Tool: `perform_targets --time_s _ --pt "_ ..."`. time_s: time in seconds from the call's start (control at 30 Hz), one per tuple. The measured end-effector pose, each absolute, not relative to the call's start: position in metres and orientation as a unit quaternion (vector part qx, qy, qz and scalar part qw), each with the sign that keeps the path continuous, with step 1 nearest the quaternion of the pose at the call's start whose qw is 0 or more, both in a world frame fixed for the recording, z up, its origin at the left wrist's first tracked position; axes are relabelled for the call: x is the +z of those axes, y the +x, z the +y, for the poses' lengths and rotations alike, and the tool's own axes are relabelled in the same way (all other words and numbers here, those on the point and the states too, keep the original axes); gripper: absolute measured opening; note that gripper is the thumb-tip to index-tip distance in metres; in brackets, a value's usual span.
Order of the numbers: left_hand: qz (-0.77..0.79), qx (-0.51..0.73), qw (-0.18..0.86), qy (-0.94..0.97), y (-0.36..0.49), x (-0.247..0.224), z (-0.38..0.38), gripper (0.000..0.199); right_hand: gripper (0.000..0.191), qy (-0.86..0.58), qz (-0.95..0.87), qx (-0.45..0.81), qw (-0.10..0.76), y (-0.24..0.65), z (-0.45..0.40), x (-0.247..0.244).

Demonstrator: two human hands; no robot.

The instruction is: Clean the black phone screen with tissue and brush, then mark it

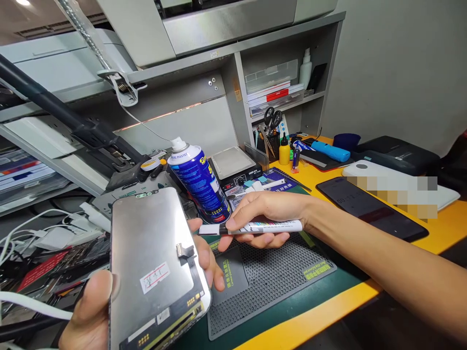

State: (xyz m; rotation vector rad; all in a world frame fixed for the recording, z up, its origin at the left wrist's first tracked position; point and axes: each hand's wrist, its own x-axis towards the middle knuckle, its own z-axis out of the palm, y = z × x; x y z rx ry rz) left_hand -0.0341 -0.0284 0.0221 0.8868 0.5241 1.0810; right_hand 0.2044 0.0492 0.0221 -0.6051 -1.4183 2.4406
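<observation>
My left hand (89,306) grips a phone screen panel (146,243), its metal back facing me, with the thumb on the left edge and fingertips round the right edge. On the panel are a small white label (155,277) with handwriting and a flex connector (185,252). My right hand (262,211) is wrapped round a white marker pen (270,227), whose white cap points left toward the panel. The cap is near the fingertips of my left hand. Behind both hands stands a blue spray can (199,180).
Below lies a grey mat (277,272) on a green mat (237,335). A dark phone (372,206) rests on the yellow table (314,318) at right. Cables (32,301) clutter the left. A pen holder (268,146) with scissors stands near the shelf (292,104).
</observation>
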Motion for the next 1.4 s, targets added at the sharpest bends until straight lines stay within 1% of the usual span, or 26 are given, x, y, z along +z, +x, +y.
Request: perform_targets --time_s 0.17,0.73,1.0,1.27,1.4 --pt "0.228 0.48 0.731 0.428 -0.035 0.021 -0.028 0.071 0.027 -0.224 -0.504 0.823 0.137 0.204 0.047 0.025" --pt "0.239 0.47 0.728 0.438 -0.035 0.023 -0.028 0.071 0.026 -0.22 -0.52 0.813 0.144 0.204 0.047 0.024" --pt "0.238 0.465 0.738 0.427 -0.035 0.022 -0.029 0.072 0.031 -0.22 -0.534 0.801 0.16 0.204 0.046 0.024" --pt "0.195 0.451 0.747 0.448 -0.041 0.016 -0.025 0.074 0.02 -0.207 -0.525 0.808 0.167 0.204 0.048 0.023" --pt "0.18 0.444 0.746 0.463 -0.045 0.013 -0.024 0.075 0.019 -0.204 -0.523 0.811 0.164 0.204 0.048 0.023"
